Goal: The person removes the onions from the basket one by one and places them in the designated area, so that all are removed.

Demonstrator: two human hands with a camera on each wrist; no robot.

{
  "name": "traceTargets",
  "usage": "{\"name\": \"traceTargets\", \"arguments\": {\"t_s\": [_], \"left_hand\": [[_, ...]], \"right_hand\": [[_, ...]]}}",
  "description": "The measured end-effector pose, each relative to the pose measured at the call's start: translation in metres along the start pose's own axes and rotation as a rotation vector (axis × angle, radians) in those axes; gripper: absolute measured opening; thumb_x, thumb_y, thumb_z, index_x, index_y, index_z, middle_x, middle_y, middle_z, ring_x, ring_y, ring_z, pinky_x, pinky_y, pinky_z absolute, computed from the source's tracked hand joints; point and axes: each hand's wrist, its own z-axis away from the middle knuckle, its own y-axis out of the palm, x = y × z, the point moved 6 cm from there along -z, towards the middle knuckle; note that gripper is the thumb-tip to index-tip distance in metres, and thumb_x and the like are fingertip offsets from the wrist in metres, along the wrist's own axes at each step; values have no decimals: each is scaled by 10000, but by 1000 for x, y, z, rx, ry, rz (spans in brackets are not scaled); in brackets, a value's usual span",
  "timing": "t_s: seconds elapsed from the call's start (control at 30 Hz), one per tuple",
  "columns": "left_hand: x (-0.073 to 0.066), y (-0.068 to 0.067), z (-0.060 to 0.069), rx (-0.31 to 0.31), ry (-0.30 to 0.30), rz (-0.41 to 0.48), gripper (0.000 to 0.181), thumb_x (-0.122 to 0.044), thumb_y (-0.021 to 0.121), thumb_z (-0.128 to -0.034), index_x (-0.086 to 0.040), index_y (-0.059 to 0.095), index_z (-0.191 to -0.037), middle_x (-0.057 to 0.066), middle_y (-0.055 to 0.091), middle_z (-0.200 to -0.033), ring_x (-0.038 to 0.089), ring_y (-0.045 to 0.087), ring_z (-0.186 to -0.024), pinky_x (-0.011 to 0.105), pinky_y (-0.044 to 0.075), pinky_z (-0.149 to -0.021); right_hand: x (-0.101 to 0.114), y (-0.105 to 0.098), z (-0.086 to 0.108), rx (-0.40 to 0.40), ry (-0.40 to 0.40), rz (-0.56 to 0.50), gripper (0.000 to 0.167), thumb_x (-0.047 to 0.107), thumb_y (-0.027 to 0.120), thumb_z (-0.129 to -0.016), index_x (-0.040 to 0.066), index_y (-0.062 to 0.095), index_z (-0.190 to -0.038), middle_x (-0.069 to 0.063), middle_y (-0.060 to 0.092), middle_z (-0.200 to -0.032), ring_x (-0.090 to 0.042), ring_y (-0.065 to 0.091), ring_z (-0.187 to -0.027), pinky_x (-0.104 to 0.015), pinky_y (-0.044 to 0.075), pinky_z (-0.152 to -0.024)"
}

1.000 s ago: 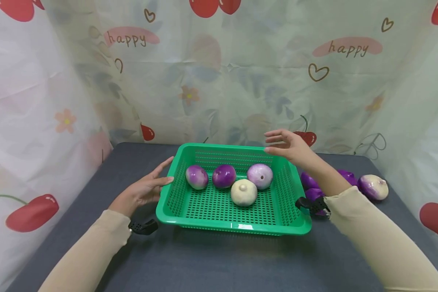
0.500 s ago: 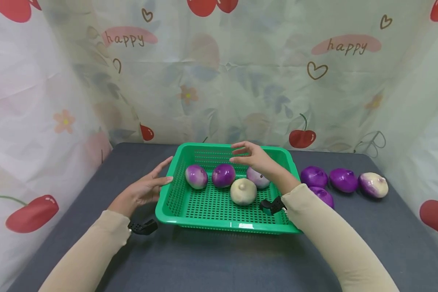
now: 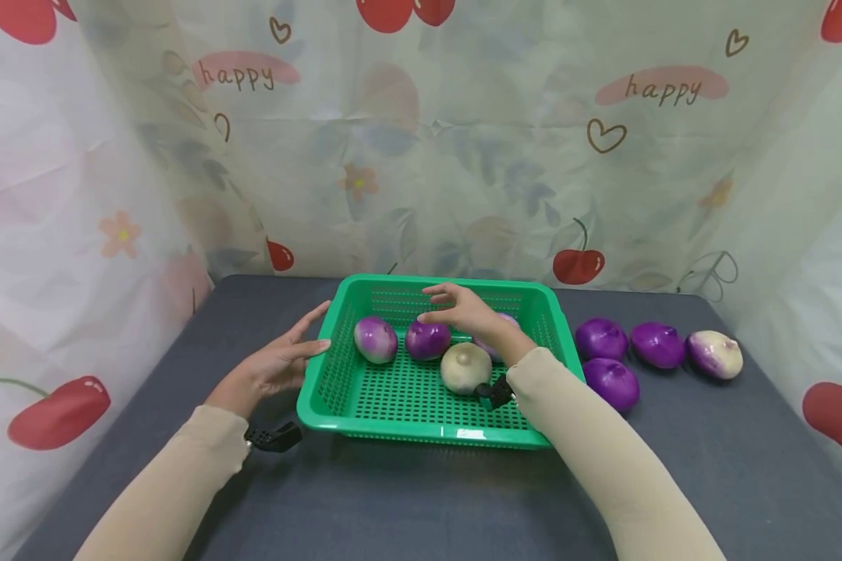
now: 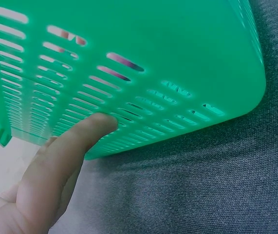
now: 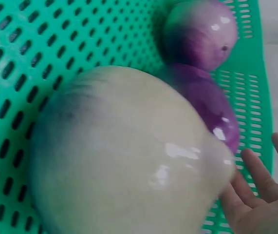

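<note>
Have brought the right hand (image 3: 466,313) left and down, loosely spread, from above the far right rim of the green basket (image 3: 421,435) to just beside the dark purple bulb (image 3: 426,343), with contact unclear. Keep the left hand (image 3: 270,365) spread at the left rim. Now see four loose bulbs (image 3: 658,345) rightward of the right hand on the tabletop (image 3: 421,506), clear of the sleeve (image 3: 606,460).

The word "happy" (image 3: 237,75), twice, on pink patches (image 3: 289,73) of the back curtain (image 3: 456,183)
</note>
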Motion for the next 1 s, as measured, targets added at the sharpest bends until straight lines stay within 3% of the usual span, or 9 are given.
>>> {"name": "traceTargets", "arguments": {"t_s": [0.27,0.47,0.63,0.77,1.0], "left_hand": [[0,1,-2,3,3,-11,758,-136,507,-1014,-471,62,-1527,173,397,-1406,253,688,-997,506,552,-842],[0,1,0,4,8,-28,764,-144,512,-1013,-467,49,-1529,170,407,-1396,253,686,-999,507,551,-843],[1,-1,-1,7,11,-34,752,-149,497,-1020,-476,47,-1526,149,417,-1383,244,683,-1004,504,550,-848],[2,-2,-2,1,11,-35,752,-147,498,-1019,-480,52,-1525,138,429,-1372,239,684,-1005,507,548,-851],[1,0,-1,-7,17,-28,765,-142,516,-1011,-471,58,-1528,129,434,-1363,233,682,-1005,508,547,-853]], "right_hand": [[-6,6,-4,21,-7,33,646,230,735,-870,131,448,-1440,-143,428,-1470,-326,395,-1360,-503,380,-1086],[-10,15,-6,103,-21,116,645,193,735,-869,105,447,-1439,-179,418,-1470,-345,390,-1359,-477,380,-1091],[-10,22,-3,177,-43,157,675,161,757,-844,63,441,-1432,-196,457,-1425,-297,521,-1230,-401,438,-1029],[-14,25,-2,224,-27,227,716,178,780,-823,91,431,-1442,-164,473,-1398,-237,542,-1178,-346,446,-1005],[-20,27,-2,258,4,288,721,235,758,-835,129,402,-1453,-149,434,-1418,-251,499,-1219,-384,428,-1027]]}}
